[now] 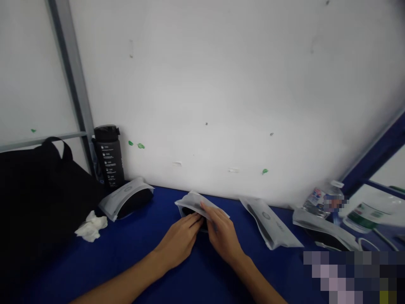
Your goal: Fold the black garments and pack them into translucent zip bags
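Observation:
A frosted white pouch (193,198) lies on the blue tabletop (202,278) in front of me, its mouth toward me and something black showing inside. My left hand (180,237) reaches its fingertips into that mouth against the black content; the fingers are pressed together and their tips are hidden. My right hand (223,234) grips the pouch from the right, fingers on its upper face, thumb out of sight underneath. What the black content is, I cannot make out. To the right rests another frosted pouch (274,226) with a dark item inside.
At left stand a black bag (41,202) and a black water bottle (109,160). Crumpled tissue (91,226) and a filled pouch (126,196) lie beside them. Another pouch (325,228), a clear plastic bottle (316,200) and a green-labelled container (363,215) are at right. A white wall (221,84) rises behind.

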